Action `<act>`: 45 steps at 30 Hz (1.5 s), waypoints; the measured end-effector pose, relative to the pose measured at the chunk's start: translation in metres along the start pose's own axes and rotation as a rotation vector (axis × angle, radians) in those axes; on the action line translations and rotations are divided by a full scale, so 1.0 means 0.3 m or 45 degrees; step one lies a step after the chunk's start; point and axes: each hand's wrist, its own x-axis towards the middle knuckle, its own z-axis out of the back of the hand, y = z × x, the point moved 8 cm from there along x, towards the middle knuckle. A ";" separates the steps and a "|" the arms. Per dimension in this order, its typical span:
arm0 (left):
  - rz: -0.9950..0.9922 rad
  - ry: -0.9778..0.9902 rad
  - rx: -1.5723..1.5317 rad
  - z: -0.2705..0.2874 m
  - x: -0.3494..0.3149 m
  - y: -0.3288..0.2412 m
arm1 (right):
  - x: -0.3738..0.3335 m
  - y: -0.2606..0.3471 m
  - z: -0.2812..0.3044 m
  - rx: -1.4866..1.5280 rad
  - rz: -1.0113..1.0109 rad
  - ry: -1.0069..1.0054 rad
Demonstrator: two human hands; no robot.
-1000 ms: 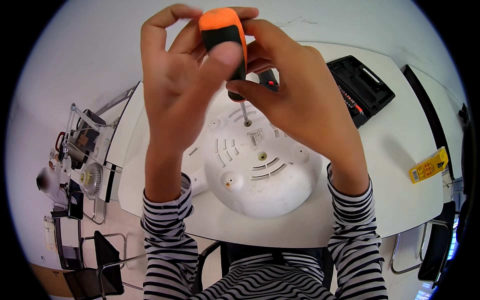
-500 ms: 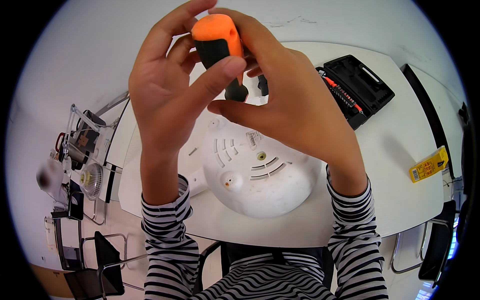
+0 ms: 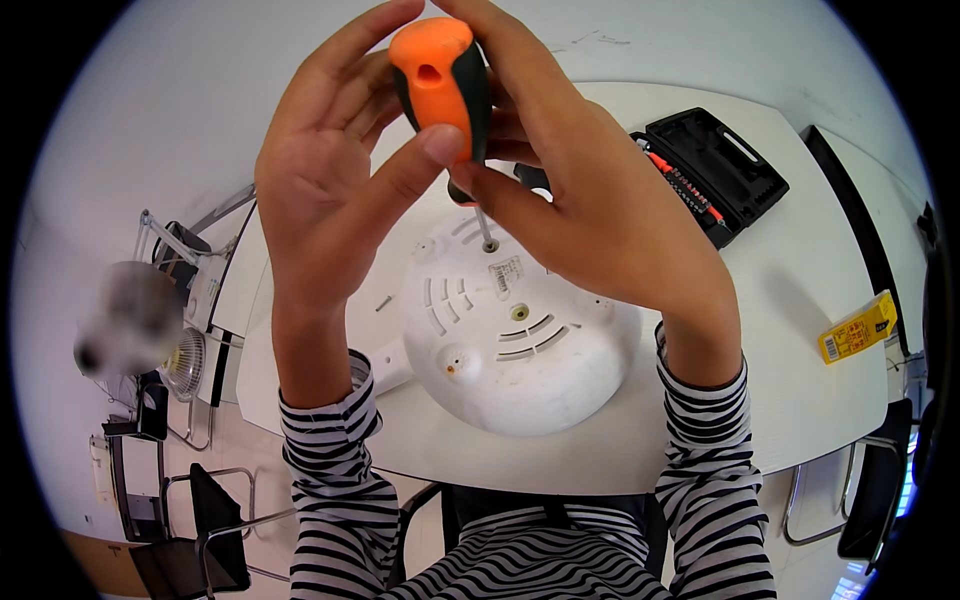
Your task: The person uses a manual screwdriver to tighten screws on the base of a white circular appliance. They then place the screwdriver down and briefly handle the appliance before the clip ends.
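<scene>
both hands (image 3: 330, 190) (image 3: 600, 215) pinch the orange screwdriver (image 3: 443, 75), its tip at a screw hole on the white round housing (image 3: 515, 345); unscrewing seems underway, needing steady downward turning.

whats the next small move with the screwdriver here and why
Probably keep turning the screwdriver in place: both the left hand and right hand grip its handle, and its tip sits in a screw hole on the white round appliance base.
</scene>
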 end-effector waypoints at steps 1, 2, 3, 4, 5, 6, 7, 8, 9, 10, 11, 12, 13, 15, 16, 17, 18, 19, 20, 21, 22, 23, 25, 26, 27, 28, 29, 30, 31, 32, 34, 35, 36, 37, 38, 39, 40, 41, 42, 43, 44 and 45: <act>0.009 0.035 0.013 0.001 0.002 -0.001 | 0.003 -0.005 -0.001 -0.034 0.042 -0.031; 0.038 0.033 0.003 -0.002 0.005 0.000 | 0.005 -0.005 -0.005 -0.079 0.098 -0.078; 0.069 0.029 -0.005 -0.006 0.004 0.000 | 0.006 -0.006 -0.011 -0.127 0.157 -0.123; 0.099 0.026 -0.013 -0.007 0.003 0.003 | 0.006 -0.009 -0.017 -0.166 0.204 -0.162; 0.104 0.015 0.018 -0.003 0.001 0.007 | 0.005 -0.013 -0.022 -0.198 0.241 -0.195; 0.107 0.003 0.047 0.002 -0.001 0.016 | 0.004 -0.014 -0.026 -0.222 0.271 -0.224; 0.111 -0.008 0.076 0.007 -0.001 0.023 | 0.005 -0.015 -0.026 -0.240 0.294 -0.246; 0.052 0.003 0.098 0.012 -0.001 0.017 | 0.002 -0.012 -0.029 -0.261 0.313 -0.267; -0.006 0.015 0.117 0.020 0.000 0.015 | 0.001 -0.014 -0.029 -0.278 0.326 -0.285; -0.065 0.026 0.135 0.022 0.001 0.007 | 0.000 -0.015 -0.028 -0.291 0.341 -0.302; -0.020 0.057 0.024 0.011 -0.004 0.010 | 0.000 -0.019 -0.029 -0.306 0.351 -0.317; 0.023 0.092 -0.092 -0.010 -0.010 0.006 | -0.005 -0.023 -0.025 -0.323 0.357 -0.337; 0.065 0.128 -0.210 -0.029 -0.012 0.009 | -0.010 -0.024 -0.019 -0.338 0.361 -0.352; -0.004 0.195 -0.144 -0.016 -0.015 0.002 | -0.012 -0.020 -0.021 -0.348 0.386 -0.371; -0.004 0.173 -0.081 -0.002 -0.019 -0.007 | -0.009 -0.015 -0.028 -0.341 0.405 -0.373; -0.004 0.150 -0.017 0.012 -0.023 -0.016 | -0.005 -0.011 -0.034 -0.338 0.423 -0.377; -0.021 0.146 0.016 0.004 -0.020 -0.014 | -0.011 -0.015 -0.029 -0.353 0.423 -0.390; -0.038 0.141 0.049 -0.005 -0.015 -0.014 | -0.018 -0.016 -0.025 -0.371 0.423 -0.401; -0.054 0.136 0.082 -0.013 -0.011 -0.015 | -0.023 -0.020 -0.020 -0.386 0.426 -0.413; -0.034 0.135 0.074 -0.016 -0.008 -0.013 | -0.026 -0.022 -0.016 -0.397 0.429 -0.425; -0.014 0.135 0.065 -0.020 -0.006 -0.010 | -0.029 -0.023 -0.012 -0.406 0.436 -0.437; 0.006 0.135 0.054 -0.024 -0.004 -0.005 | -0.030 -0.025 -0.008 -0.418 0.439 -0.451; 0.037 0.101 0.011 -0.008 -0.007 -0.002 | -0.030 -0.013 -0.013 -0.417 0.473 -0.468; 0.053 0.084 -0.010 -0.001 -0.009 0.001 | -0.033 -0.004 -0.013 -0.416 0.489 -0.477; 0.029 0.060 -0.070 -0.002 -0.009 0.005 | -0.042 -0.003 -0.011 -0.427 0.489 -0.494; 0.006 0.036 -0.129 -0.004 -0.008 0.008 | -0.048 0.002 -0.010 -0.438 0.502 -0.515; -0.018 0.011 -0.187 -0.008 -0.008 0.008 | -0.050 0.002 -0.007 -0.445 0.511 -0.542; -0.017 -0.031 -0.150 -0.018 -0.007 0.006 | -0.051 0.003 -0.011 -0.455 0.513 -0.569; -0.016 -0.073 -0.113 -0.036 -0.008 -0.001 | -0.043 -0.006 -0.015 -0.466 0.513 -0.587; -0.016 -0.115 -0.075 -0.041 -0.011 -0.007 | -0.036 -0.015 -0.017 -0.479 0.512 -0.605; -0.024 -0.104 -0.036 -0.042 -0.021 -0.015 | -0.022 -0.026 -0.026 -0.461 0.498 -0.540; -0.018 -0.088 -0.048 -0.043 -0.023 -0.015 | -0.019 -0.025 -0.030 -0.476 0.509 -0.494; -0.010 -0.072 -0.062 -0.043 -0.027 -0.011 | -0.019 -0.029 -0.029 -0.472 0.502 -0.453; 0.007 -0.046 -0.108 -0.039 -0.029 -0.006 | -0.017 -0.028 -0.032 -0.466 0.494 -0.434; 0.025 -0.020 -0.153 -0.038 -0.031 0.000 | -0.015 -0.028 -0.032 -0.452 0.487 -0.421; -0.009 -0.020 -0.198 -0.037 -0.027 -0.001 | -0.016 -0.024 -0.029 -0.446 0.480 -0.419; -0.043 -0.019 -0.243 -0.035 -0.021 0.004 | -0.015 -0.023 -0.029 -0.442 0.473 -0.420; -0.076 -0.019 -0.287 -0.033 -0.015 0.004 | -0.018 -0.019 -0.027 -0.437 0.470 -0.421; -0.091 -0.003 -0.299 -0.035 -0.014 0.001 | -0.018 -0.020 -0.025 -0.428 0.463 -0.421; -0.105 0.012 -0.310 -0.036 -0.013 -0.002 | -0.018 -0.019 -0.025 -0.423 0.461 -0.420; -0.119 0.028 -0.322 -0.038 -0.013 -0.006 | -0.018 -0.020 -0.026 -0.417 0.460 -0.418; -0.071 0.028 -0.238 -0.040 -0.014 -0.003 | -0.017 -0.023 -0.022 -0.413 0.455 -0.419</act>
